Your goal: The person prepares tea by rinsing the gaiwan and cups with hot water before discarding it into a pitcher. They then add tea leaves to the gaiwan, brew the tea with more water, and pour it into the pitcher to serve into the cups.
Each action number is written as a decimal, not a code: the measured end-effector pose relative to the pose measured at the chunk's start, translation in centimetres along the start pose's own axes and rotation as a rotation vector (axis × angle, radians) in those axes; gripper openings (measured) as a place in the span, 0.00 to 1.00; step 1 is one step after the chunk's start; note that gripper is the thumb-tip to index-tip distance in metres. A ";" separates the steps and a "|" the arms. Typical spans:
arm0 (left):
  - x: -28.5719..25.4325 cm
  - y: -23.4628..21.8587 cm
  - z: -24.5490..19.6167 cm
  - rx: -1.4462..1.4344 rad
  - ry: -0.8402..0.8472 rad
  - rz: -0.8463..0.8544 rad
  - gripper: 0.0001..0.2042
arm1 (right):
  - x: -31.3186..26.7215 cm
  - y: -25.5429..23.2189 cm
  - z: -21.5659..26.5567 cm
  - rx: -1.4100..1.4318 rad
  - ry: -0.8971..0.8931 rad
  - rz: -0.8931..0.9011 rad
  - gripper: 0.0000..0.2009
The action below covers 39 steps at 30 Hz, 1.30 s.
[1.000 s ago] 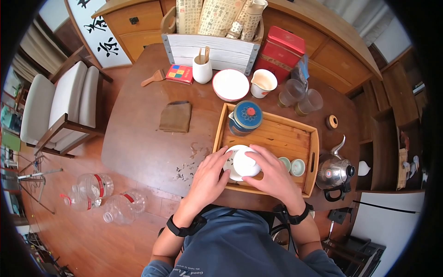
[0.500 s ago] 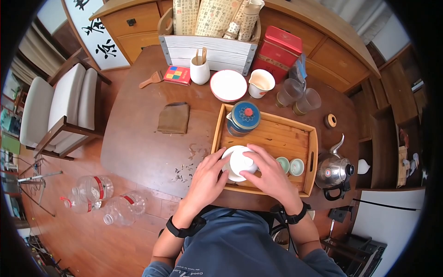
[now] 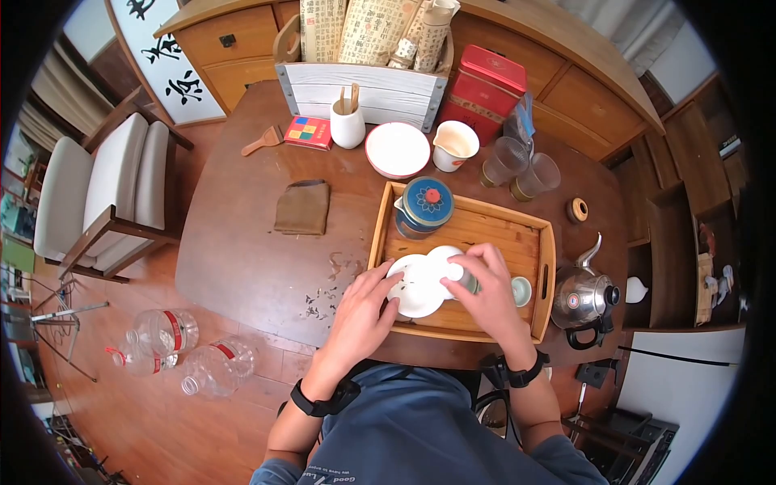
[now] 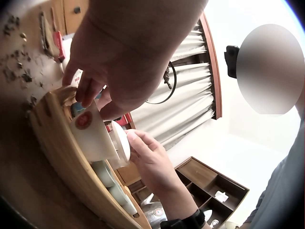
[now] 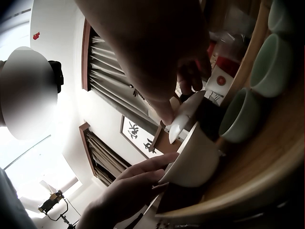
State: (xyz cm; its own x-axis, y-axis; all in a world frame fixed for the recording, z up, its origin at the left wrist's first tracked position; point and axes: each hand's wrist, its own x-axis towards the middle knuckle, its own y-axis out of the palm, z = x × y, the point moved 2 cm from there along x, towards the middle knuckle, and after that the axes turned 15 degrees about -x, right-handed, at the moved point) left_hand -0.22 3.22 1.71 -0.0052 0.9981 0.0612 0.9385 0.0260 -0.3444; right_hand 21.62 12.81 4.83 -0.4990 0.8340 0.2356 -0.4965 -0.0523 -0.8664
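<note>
A white gaiwan bowl (image 3: 416, 291) stands near the front left of the wooden tray (image 3: 509, 217); a red round mark (image 4: 84, 120) shows on its side in the left wrist view. My left hand (image 3: 364, 311) holds the bowl at its rim, thumb and fingers apart. With my right hand (image 3: 491, 295) I pinch the knob of the white gaiwan lid (image 3: 441, 260), which is off to the right of the bowl and tilted in the right wrist view. Dark bits lie inside the bowl. Of two pale green cups, one cup (image 3: 521, 291) shows fully; my right hand partly covers the other.
A blue teapot (image 3: 426, 206) occupies the tray's back left corner. Right of the tray stands a steel kettle (image 3: 584, 299). Behind are a white plate (image 3: 398, 150), a pitcher (image 3: 455, 146) and two clear cups. A brown cloth (image 3: 302, 208) and scattered tea leaves (image 3: 322, 303) lie left.
My right hand has lifted the lid off the bowl and shifted it rightward, uncovering the bowl's inside. My left hand has stayed at the bowl.
</note>
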 end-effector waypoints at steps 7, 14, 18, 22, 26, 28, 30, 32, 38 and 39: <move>-0.1 0.0 0.0 -0.005 0.002 -0.004 0.21 | 0.7 -0.9 -4.0 -0.071 0.130 -0.115 0.15; -0.1 0.1 0.1 0.013 0.011 -0.007 0.20 | 1.2 -1.5 -6.7 -0.091 0.225 -0.203 0.14; -0.1 0.2 0.1 0.017 0.019 -0.008 0.20 | 1.7 -1.5 -7.8 -0.121 0.282 -0.231 0.14; -0.2 0.1 0.0 0.006 0.017 -0.011 0.21 | 1.9 -1.2 -8.5 -0.151 0.291 -0.254 0.14; -0.2 0.1 -0.1 0.003 0.015 -0.012 0.21 | 2.1 -1.0 -9.0 -0.163 0.311 -0.272 0.14; -0.1 0.1 -0.1 0.005 0.015 -0.012 0.21 | 2.2 -1.0 -9.2 -0.169 0.319 -0.282 0.14; -0.1 0.1 -0.1 0.008 0.016 -0.013 0.21 | 2.3 -1.0 -9.3 -0.184 0.326 -0.274 0.14; -0.1 0.1 -0.1 0.010 0.014 -0.011 0.21 | 2.4 -1.0 -9.5 -0.195 0.332 -0.266 0.14; -0.1 0.0 0.1 0.018 0.017 -0.004 0.22 | 2.5 -0.6 -10.1 -0.209 0.348 -0.246 0.14; -0.1 0.1 0.1 0.025 0.021 -0.002 0.22 | 2.6 -0.6 -10.1 -0.207 0.351 -0.243 0.14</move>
State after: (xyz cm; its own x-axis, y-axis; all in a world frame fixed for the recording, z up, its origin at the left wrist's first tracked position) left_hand -0.20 3.13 1.56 0.0006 0.9967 0.0812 0.9296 0.0294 -0.3673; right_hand 27.82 20.52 1.50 -0.0981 0.9454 0.3107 -0.3992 0.2486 -0.8825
